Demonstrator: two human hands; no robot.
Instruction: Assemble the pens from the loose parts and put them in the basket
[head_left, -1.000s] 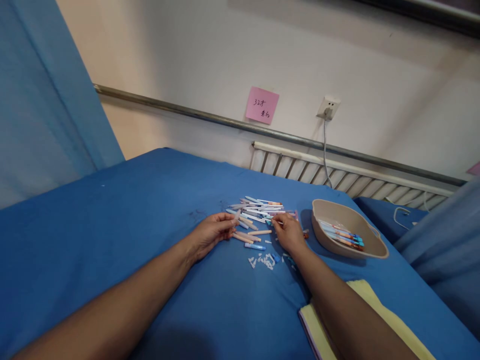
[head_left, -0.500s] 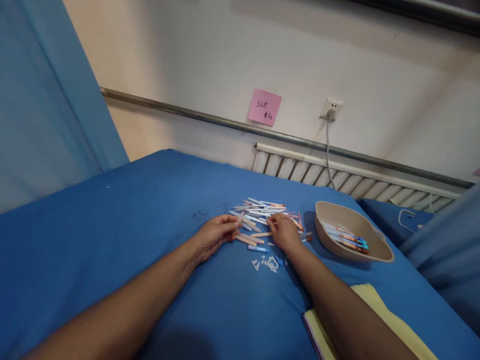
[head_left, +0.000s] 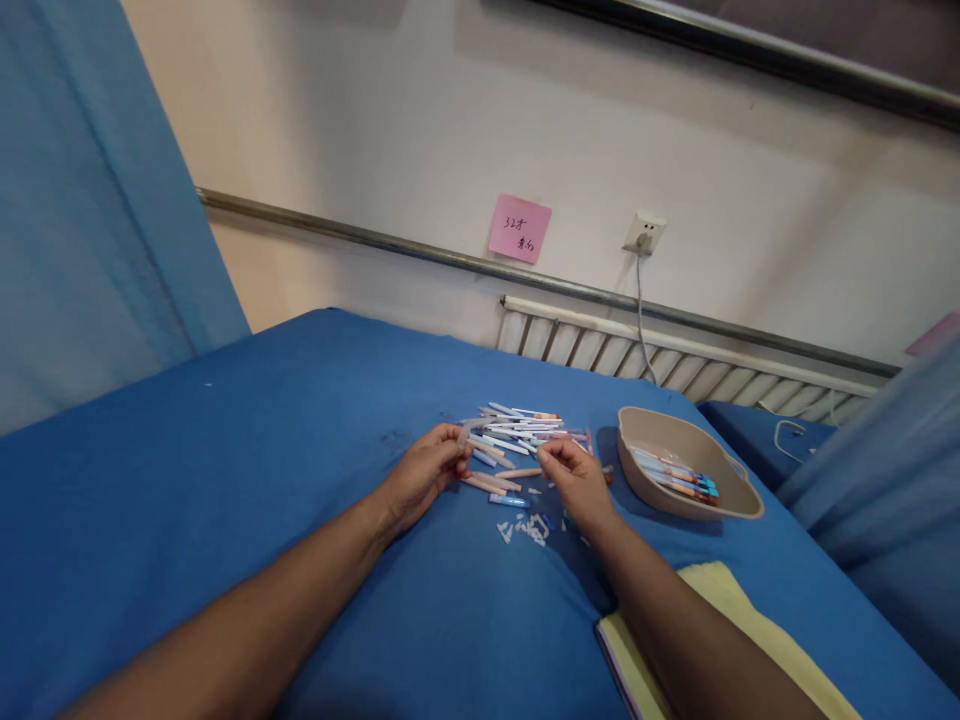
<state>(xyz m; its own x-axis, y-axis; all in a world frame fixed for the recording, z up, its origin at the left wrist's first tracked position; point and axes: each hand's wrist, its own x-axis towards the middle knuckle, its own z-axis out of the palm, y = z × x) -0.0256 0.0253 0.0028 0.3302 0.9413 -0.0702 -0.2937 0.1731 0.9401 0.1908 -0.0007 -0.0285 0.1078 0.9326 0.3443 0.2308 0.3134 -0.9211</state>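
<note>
My left hand (head_left: 426,472) is closed around a pale, translucent pen barrel (head_left: 466,432), held at the left edge of a heap of pen parts. My right hand (head_left: 581,482) is pinched at the heap's right side; what its fingertips grip, if anything, is too small to make out. Between and behind the hands lie white and light-blue pen pieces (head_left: 517,432). Peach-coloured barrels (head_left: 491,482) rest closer to me, with a blue barrel (head_left: 508,500) just in front. Small white plastic bits (head_left: 534,530) are scattered nearest me.
A beige basin (head_left: 652,495) holding several pens with blue and orange ends stands to the right. Under my right forearm lies a yellow cloth or pad (head_left: 709,590). Blue fabric (head_left: 315,400) covers the surface, and a radiator (head_left: 585,345) runs along the wall behind.
My right hand has drawn slightly back from the heap, its fingers now pinched and raised. My left hand still holds the translucent barrel. The whole view has shifted a little.
</note>
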